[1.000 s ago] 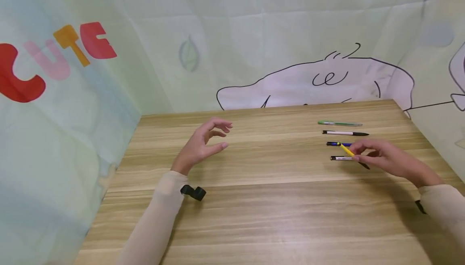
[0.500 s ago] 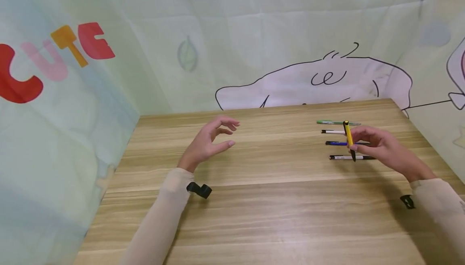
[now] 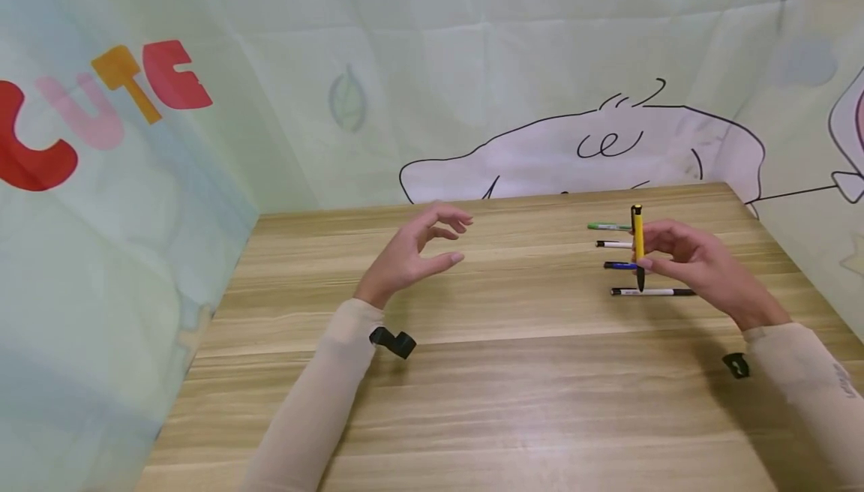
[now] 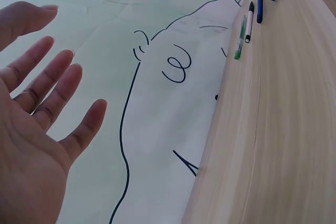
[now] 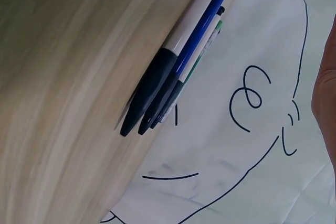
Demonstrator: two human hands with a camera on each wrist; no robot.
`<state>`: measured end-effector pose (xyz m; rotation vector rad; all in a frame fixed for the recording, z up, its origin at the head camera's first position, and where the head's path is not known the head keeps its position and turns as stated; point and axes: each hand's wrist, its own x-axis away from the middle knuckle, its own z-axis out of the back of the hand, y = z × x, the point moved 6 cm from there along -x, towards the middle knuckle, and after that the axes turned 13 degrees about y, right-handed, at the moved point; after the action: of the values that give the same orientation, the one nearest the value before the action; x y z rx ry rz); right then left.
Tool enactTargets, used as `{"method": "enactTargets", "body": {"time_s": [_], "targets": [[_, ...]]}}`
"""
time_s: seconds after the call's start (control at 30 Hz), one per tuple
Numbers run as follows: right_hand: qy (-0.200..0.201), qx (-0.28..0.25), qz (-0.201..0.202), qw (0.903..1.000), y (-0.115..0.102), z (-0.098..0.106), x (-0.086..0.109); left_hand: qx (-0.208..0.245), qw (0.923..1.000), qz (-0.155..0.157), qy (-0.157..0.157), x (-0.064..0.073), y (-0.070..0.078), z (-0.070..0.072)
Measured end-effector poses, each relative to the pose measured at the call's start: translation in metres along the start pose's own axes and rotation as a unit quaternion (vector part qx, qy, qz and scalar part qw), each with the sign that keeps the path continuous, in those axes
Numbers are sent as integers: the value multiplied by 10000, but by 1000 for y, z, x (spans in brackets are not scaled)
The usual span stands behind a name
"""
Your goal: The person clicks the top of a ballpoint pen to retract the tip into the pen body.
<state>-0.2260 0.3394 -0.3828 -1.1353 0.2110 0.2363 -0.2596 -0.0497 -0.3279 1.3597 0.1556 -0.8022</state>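
My right hand [image 3: 695, 263] pinches a yellow pen [image 3: 639, 237] between thumb and fingers, holding it upright with its black end down. Behind and below it, a row of pens lies on the wooden table: a green pen [image 3: 607, 226] farthest back, a white pen [image 3: 613, 244], a blue pen [image 3: 617, 265] and a nearer white pen [image 3: 651, 292]. The yellow pen and my hand hide parts of the back three in the head view. My left hand [image 3: 418, 259] hovers above the table left of the pens, its fingers relaxed and holding nothing.
The wooden table [image 3: 472, 402] meets a hanging cloth backdrop [image 3: 304, 102] at its back and left edges. The backdrop carries a printed line drawing and the coloured letters "CUTE". Each wrist wears a small black camera mount [image 3: 394, 342].
My right hand has lifted the yellow pen from above the front pens and turned it from slanted to upright, shifting slightly left and back. The left hand has drifted right and a little back.
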Motion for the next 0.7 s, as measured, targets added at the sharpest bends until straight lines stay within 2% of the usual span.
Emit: {"method": "enactTargets", "body": {"time_s": [0.03, 0.23, 0.5, 0.7], "targets": [[27, 32, -16, 10000, -1, 0, 0, 2, 10000, -5, -8, -2, 4, -3], [85, -126, -20, 9999, -4, -3, -3, 58, 9999, -146, -12, -11, 8, -13], [72, -661, 56, 9978, -12, -9, -10, 126, 9988, -475, -11, -24, 15, -26], [99, -963, 210, 9951, -19, -13, -14, 138, 9985, -525, -19, -32, 15, -36]]}}
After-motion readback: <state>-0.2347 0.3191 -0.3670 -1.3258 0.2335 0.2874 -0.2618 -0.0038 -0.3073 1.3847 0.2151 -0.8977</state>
